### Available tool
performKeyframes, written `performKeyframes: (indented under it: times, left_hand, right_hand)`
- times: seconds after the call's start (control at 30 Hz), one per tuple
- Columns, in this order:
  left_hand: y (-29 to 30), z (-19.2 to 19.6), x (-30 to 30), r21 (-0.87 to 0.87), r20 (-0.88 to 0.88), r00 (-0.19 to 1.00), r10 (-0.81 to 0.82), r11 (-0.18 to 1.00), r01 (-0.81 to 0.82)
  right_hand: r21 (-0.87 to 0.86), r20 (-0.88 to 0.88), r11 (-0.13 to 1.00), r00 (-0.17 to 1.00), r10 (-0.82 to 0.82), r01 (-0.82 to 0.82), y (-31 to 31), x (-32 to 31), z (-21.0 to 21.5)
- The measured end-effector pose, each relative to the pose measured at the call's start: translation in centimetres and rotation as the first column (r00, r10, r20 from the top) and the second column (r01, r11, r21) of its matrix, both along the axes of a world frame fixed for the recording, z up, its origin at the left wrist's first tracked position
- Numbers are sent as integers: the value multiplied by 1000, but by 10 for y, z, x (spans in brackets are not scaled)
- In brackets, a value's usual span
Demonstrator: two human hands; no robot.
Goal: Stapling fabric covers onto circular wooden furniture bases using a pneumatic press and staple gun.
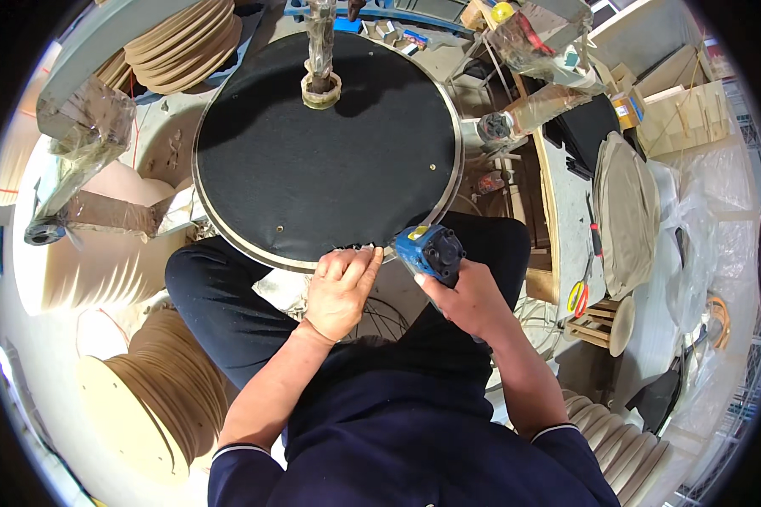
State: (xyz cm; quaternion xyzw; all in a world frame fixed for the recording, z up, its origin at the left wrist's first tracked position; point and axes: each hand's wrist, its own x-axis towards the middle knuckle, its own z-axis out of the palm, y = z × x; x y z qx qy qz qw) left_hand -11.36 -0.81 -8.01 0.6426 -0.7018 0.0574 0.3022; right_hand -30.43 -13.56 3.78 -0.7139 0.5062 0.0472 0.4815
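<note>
Across my knees lies a large round panel [330, 160] faced with black fabric, with a pale rim around it. My left hand [340, 291] is at its near edge, fingers pressed together on the black fabric there, which looks bunched and frayed by the fingertips. Just right of those fingers, my right hand [472, 297] grips the handle of a blue staple gun [423, 247] with a black round cap. The staple gun's front end is by the panel's near right edge; whether it touches is hidden.
Film-wrapped stand arms surround the panel; one post [320, 51] stands over its far side. Stacked round wooden boards [186, 46] lie far left, with more [152, 397] near left. To the right, a bench holds red-yellow scissors [580, 291], a screwdriver [595, 240] and beige covers [626, 215].
</note>
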Motion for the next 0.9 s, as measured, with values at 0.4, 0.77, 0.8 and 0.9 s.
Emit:
performKeyframes:
  times: [0.4,0.77,0.8,0.9]
  left_hand:
    - [-3,1,-7,-28,-131,983,-132,991,130]
    - [-15,9,-12,-27,-357,907,-221,974,227]
    - [-13,10,-8,-26,-352,908,-226,972,232]
    - [4,6,10,-44,-279,952,-126,992,118]
  right_hand:
    - [37,45,999,998,-35,33,4,-1,-8]
    - [-1,-21,996,996,-90,90,-3,-5,-4]
    - [11,-17,994,994,-106,106,-4,-5,-3]
    - [14,24,992,992,-128,127,-6,-5,-5]
